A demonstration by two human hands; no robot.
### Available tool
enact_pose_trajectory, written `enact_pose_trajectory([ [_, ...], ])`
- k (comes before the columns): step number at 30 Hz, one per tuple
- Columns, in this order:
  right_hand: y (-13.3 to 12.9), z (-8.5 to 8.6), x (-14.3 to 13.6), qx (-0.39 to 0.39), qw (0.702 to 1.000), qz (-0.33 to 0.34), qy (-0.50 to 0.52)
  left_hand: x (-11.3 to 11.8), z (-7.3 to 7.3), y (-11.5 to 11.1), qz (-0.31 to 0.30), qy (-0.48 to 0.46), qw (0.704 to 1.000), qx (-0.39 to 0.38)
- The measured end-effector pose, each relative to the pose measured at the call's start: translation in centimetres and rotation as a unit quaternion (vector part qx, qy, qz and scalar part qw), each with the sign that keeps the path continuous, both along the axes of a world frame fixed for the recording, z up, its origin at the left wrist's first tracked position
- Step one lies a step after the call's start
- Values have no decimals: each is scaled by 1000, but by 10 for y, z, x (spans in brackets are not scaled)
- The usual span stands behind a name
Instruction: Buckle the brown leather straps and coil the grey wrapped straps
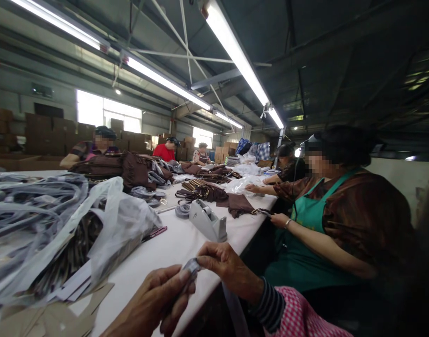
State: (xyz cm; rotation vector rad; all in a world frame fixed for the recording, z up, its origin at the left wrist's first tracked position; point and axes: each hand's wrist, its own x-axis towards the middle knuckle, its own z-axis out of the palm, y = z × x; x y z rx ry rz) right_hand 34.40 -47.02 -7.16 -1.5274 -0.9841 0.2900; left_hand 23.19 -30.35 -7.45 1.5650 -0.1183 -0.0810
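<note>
My left hand (pixel 158 292) is closed round a greyish, plastic-wrapped strap (pixel 191 267), its thumb pressed along it. At the strap's upper end my right hand (pixel 232 269) pinches it between thumb and fingers. A pale band (pixel 234 306) hangs below my right wrist; whether it belongs to the same strap I cannot tell. Both hands are over the table's near edge. Just beyond them stands a light grey tape dispenser (pixel 207 221), with a coiled grey strap (pixel 182 211) beside it.
A white plastic bag (pixel 119 224) of dark straps and a heap of wrapped straps (pixel 35 201) cover the left side. Brown bags (pixel 133 171) lie farther back. On the right, a co-worker in a green apron (pixel 311 234) handles a brown bag (pixel 240 206). Other people sit around the table (pixel 130 271).
</note>
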Motion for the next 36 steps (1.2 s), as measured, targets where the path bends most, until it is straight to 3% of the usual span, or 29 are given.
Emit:
enact_pose_trajectory([
  [3, 20, -17, -27, 78, 991, -106, -40, -7, 18, -1, 66, -23, 996, -61],
  [6, 36, -30, -46, 106, 967, -200, -116, -18, 34, -3, 70, -21, 990, -124],
  [9, 47, -42, -49, 81, 973, -180, -118, -27, 46, -5, 19, -39, 981, -190],
  [12, 55, -53, -50, 64, 986, -153, -19, -34, 55, -4, 1, -75, 973, -220],
  [16, 57, -72, -70, 37, 989, -84, 112, -33, 55, 3, 53, -74, 985, -148],
  [19, 49, -79, -87, 21, 982, -18, 189, -23, 41, 13, 139, -174, 975, 21],
  [22, 29, -62, -89, 7, 981, 23, 195, -11, 23, 26, 160, -295, 921, 200],
  [25, -2, -22, -73, -43, 982, 46, 178, -3, 9, 38, 110, -358, 867, 329],
  [28, -26, 23, -45, -21, 989, -17, 149, -1, 4, 40, 97, -334, 846, 404],
  [30, -31, 42, -21, -22, 994, -43, 97, -4, 6, 36, 83, -293, 857, 415],
  [32, -25, 47, 3, -29, 998, -44, 28, -7, 10, 30, 61, -249, 885, 389],
  [34, -12, 39, 17, -21, 998, -56, -37, -6, 14, 27, 42, -180, 932, 311],
  [36, 5, 22, 18, 7, 991, -99, -90, -1, 16, 26, 21, -90, 978, 186],
])
